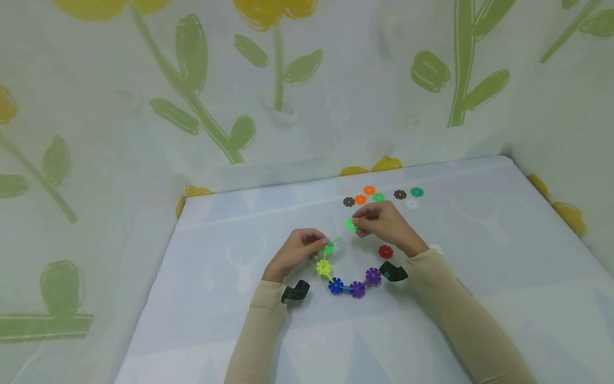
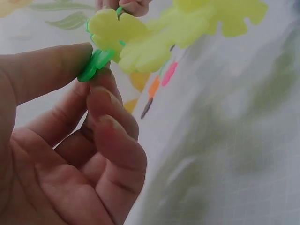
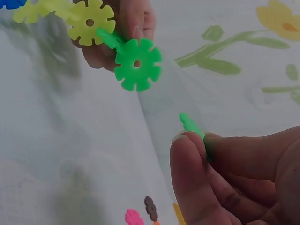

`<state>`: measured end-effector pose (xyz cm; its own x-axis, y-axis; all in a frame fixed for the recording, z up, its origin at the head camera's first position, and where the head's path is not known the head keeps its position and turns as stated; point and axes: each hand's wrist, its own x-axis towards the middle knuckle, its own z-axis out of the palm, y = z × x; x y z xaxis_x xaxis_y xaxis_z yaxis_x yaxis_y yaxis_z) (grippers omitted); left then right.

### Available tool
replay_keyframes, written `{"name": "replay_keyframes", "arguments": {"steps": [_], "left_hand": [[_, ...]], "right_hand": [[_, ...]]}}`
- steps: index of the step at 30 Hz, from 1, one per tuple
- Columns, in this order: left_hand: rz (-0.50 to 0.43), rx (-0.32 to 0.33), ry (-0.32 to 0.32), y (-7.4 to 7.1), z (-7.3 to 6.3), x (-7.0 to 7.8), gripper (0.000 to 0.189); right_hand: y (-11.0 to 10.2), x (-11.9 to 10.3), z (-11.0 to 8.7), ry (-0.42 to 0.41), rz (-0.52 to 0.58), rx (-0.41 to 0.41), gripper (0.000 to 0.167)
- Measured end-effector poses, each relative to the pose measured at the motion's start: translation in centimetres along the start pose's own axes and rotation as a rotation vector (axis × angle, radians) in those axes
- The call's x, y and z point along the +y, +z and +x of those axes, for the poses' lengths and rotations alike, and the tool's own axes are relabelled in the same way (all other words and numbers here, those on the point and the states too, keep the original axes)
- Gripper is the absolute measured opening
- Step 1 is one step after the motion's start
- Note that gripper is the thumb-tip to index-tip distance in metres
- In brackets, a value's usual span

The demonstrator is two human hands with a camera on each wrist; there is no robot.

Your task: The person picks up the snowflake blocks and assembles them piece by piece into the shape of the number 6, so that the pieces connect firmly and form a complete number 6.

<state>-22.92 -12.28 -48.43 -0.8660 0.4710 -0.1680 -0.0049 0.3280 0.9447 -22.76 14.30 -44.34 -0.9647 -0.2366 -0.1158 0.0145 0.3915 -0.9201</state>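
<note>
My left hand (image 1: pixel 298 250) pinches a green snowflake disc (image 2: pixel 95 64) between thumb and fingers. This disc belongs to a curved chain of slotted plastic discs. A further green disc (image 3: pixel 138 65) forms the chain's upper end, followed by yellow discs (image 1: pixel 323 267), a blue disc (image 1: pixel 336 286) and purple discs (image 1: pixel 357 289) towards the other end. My right hand (image 1: pixel 387 224) pinches a separate green snowflake disc (image 1: pixel 351 224), seen nearly edge-on in the right wrist view. A small gap lies between this loose disc and the chain's green end.
Loose discs lie on the white table (image 1: pixel 216 320): a red one (image 1: pixel 386 252) near the right wrist, and orange (image 1: pixel 369 190), brown (image 1: pixel 400 194), green (image 1: pixel 417 192) and white ones (image 1: pixel 411 204) behind the right hand. A flower-printed curtain (image 1: pixel 336 128) rises at the back.
</note>
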Motion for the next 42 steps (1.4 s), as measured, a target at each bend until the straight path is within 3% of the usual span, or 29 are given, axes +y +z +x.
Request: {"name": "replay_keyframes", "arguments": {"steps": [10, 17, 27, 42], "left_hand": [[-0.068, -0.027, -0.011, -0.1, -0.2, -0.1, 0.026], [-0.095, -0.018, -0.031, 0.0, -0.3, 0.1, 0.026], [-0.099, -0.028, -0.01, 0.0, 0.0, 0.0, 0.026], [-0.097, -0.022, -0.007, 0.2, 0.0, 0.2, 0.025]], "right_hand": [[1.8, -0.3, 0.3, 0.007, 0.104, -0.048, 0.024], [2.1, -0.4, 0.3, 0.019, 0.1, -0.063, 0.021], [1.5, -0.5, -0.1, 0.025, 0.07, -0.034, 0.022], [2.5, -0.3, 0.1, 0.005, 0.041, -0.041, 0.018]]}}
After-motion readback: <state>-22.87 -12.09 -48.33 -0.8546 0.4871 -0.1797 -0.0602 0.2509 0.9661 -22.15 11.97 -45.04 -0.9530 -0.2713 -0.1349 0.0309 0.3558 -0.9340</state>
